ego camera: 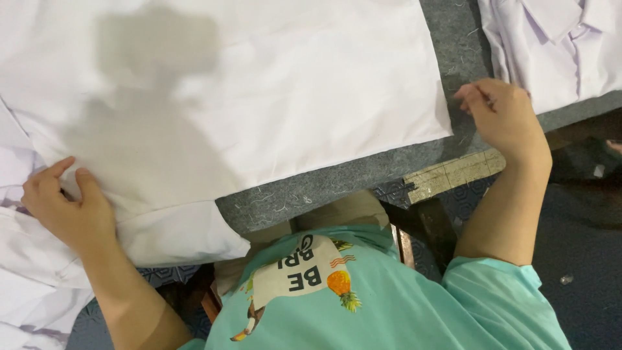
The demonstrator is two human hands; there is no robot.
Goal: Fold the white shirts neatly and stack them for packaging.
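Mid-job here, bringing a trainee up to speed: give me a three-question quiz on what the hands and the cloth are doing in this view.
1. True or false: the left hand rests on the large white cloth at its lower left edge.
2. What is the right hand nearest to? A) the folded white shirt at upper right B) a pair of scissors C) a spool of thread
3. What colour is the felt-like table surface under the cloth?

Key
1. True: its fingers press the cloth's edge.
2. A: the hand lies on the table between the cloth and the shirt, beside the shirt's edge.
3. Grey.
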